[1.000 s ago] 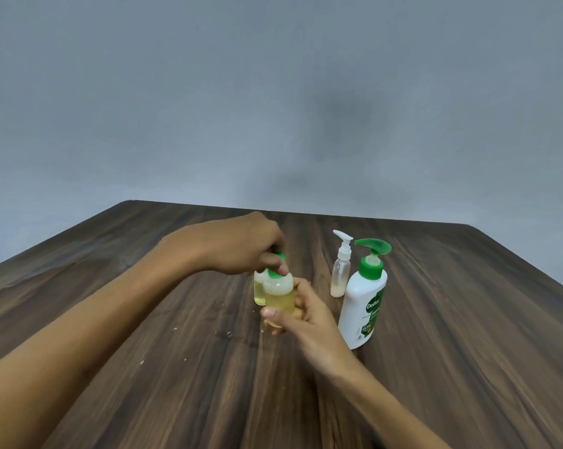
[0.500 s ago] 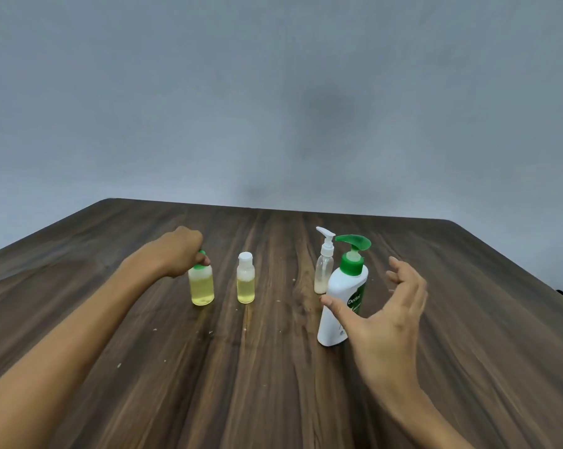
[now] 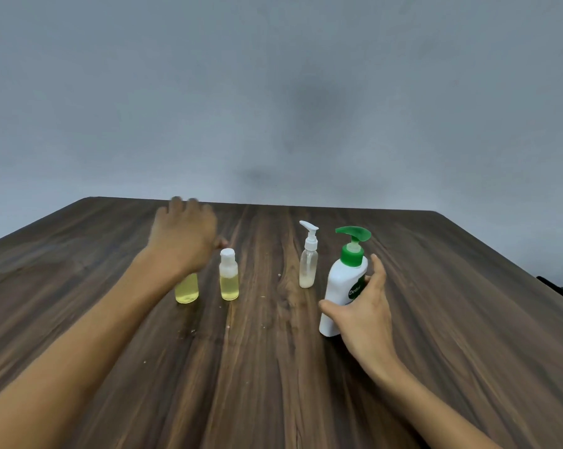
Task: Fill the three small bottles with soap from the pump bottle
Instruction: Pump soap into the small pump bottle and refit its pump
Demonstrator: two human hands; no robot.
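The right hand (image 3: 362,314) had its grip curled round the pump bottle (image 3: 340,293), upright on the surface (image 3: 468,319). The left hand (image 3: 184,236), fingers spread, hovered empty above two yellow-filled bottles (image 3: 229,280). The spray bottle (image 3: 307,265) looked nearly empty; filling it seemingly came next.

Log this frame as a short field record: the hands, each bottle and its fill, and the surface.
left hand: open, blurred, above the leftmost bottle, holding nothing
right hand: curled round the pump bottle's lower body
pump bottle: white, green pump, upright
left small bottle: yellow liquid, top hidden by the left hand
middle small bottle: white cap on, yellow liquid to about half
clear spray bottle: white pump top, only a little whitish liquid at the bottom
table: dark wood grain, small crumbs
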